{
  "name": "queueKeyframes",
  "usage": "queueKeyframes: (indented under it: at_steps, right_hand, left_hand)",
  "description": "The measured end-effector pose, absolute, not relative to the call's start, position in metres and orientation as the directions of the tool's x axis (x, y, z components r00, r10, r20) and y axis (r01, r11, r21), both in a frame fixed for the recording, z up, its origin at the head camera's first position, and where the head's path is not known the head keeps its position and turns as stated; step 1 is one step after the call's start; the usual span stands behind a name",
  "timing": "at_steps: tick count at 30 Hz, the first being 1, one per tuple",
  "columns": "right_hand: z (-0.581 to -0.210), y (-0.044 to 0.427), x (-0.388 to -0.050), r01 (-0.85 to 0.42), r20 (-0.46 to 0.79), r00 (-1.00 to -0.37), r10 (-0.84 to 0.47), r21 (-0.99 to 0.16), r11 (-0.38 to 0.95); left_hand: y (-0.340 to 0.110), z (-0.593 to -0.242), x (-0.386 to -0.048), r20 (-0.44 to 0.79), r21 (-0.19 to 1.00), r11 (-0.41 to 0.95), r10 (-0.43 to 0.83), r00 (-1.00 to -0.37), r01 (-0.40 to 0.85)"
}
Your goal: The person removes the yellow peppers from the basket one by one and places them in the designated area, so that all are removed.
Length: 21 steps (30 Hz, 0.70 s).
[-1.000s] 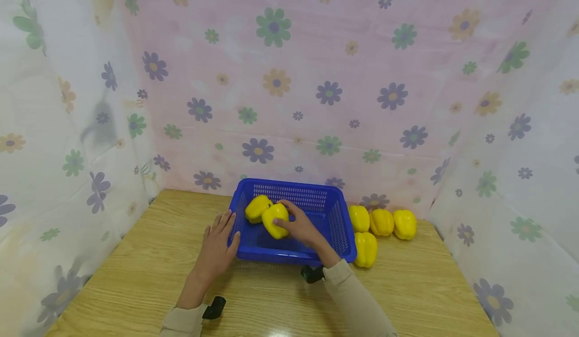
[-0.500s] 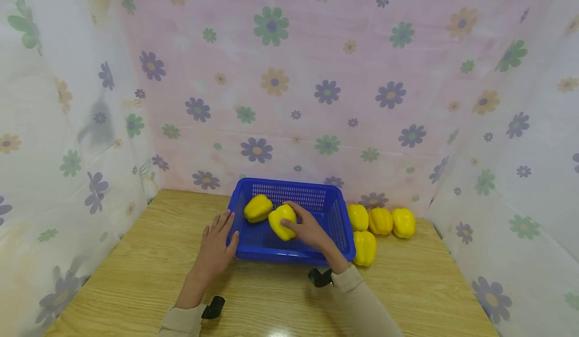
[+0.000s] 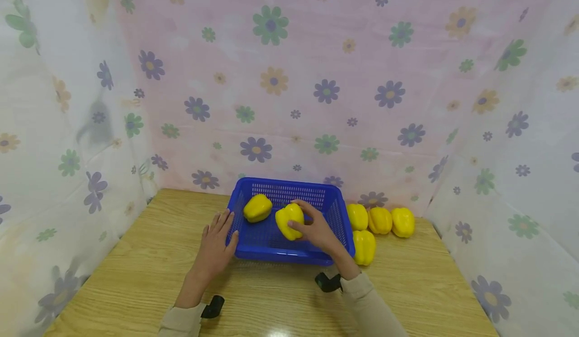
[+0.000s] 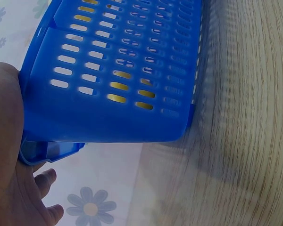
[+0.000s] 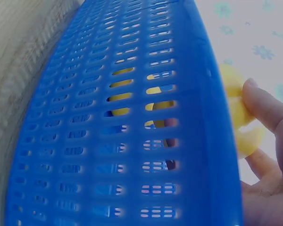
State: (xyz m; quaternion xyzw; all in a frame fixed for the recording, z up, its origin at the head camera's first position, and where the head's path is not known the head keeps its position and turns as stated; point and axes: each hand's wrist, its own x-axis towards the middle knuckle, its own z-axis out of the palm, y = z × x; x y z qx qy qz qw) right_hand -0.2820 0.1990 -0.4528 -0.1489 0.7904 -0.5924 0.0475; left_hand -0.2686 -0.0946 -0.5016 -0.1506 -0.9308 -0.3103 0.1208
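A blue slatted plastic basket (image 3: 289, 256) stands on the wooden table. My right hand (image 3: 318, 230) grips a yellow bell pepper (image 3: 288, 222) over the middle of the basket, thumb on the near side. In the right wrist view that bell pepper (image 5: 240, 117) shows past the basket's rim, between thumb and fingers. Another yellow bell pepper (image 3: 258, 208) lies in the basket's left part. My left hand (image 3: 216, 249) rests on the left rim with its fingers extended. The left wrist view has the hand (image 4: 12, 155) at the basket's edge, partly cut off.
Several more yellow bell peppers stand right of the basket: one (image 3: 364, 247) by its near right corner, and a row ending with a bell pepper (image 3: 402, 222) at the right. A flowered cloth (image 3: 289, 100) hangs behind the table (image 3: 149, 271).
My right hand has moved to the right with its bell pepper, away from the other pepper in the basket. The left hand stays on the rim.
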Motion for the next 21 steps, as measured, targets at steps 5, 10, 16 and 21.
queueKeyframes:
  at_steps: [5, 10, 16, 21]
  right_hand:
    - [-0.451, 0.206, -0.276, -0.151, 0.093, -0.957, -0.275, -0.969, 0.194]
    - [-0.45, 0.209, -0.273, -0.158, 0.118, -0.962, -0.245, -0.976, 0.151]
    - [-0.45, 0.212, -0.265, -0.154, 0.131, -0.972, -0.194, -0.982, 0.111]
    - [-0.447, 0.216, -0.257, -0.136, 0.121, -0.982, -0.147, -0.986, 0.101]
  left_hand:
    - [-0.095, -0.501, -0.269, 0.312, 0.547, 0.759, 0.207, -0.927, 0.354]
    - [-0.095, -0.501, -0.269, 0.307, 0.55, 0.757, 0.21, -0.928, 0.353]
    - [-0.096, -0.501, -0.269, 0.312, 0.54, 0.763, 0.212, -0.926, 0.356]
    - [-0.095, -0.502, -0.27, 0.316, 0.537, 0.765, 0.208, -0.925, 0.356]
